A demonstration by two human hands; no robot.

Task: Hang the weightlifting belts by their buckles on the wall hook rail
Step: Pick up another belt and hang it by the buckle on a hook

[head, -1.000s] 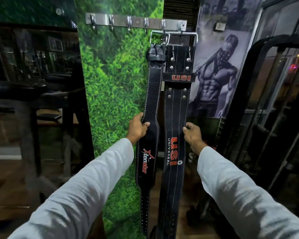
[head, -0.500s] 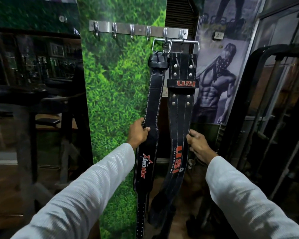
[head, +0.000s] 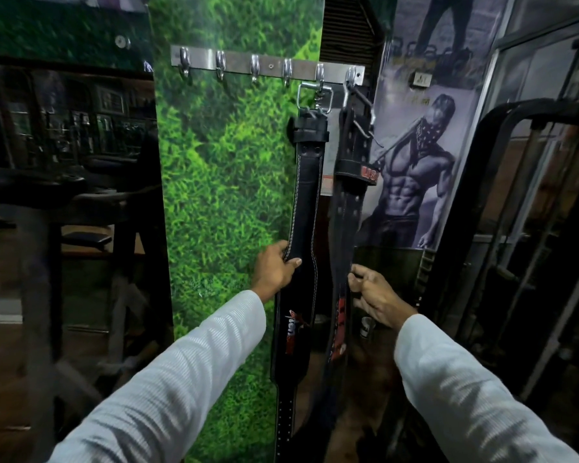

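Left hand (head: 274, 267) is gripping the edge of the stitched belt (head: 303, 208), right hand (head: 373, 294) pinches the 2nd belt (head: 346, 208) beside it. Both hang by their buckles off the hook rail (head: 268, 65) on my grass-print wall.

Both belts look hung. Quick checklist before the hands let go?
1. Left belt buckle on a rail hook: ok.
2. Right belt buckle on the end hook: cannot tell, seen edge-on.
3. Right belt flat to the wall: not ok, twisted.
4. Left hand grips the left belt: ok.
5. Right hand has released its belt: cannot tell.
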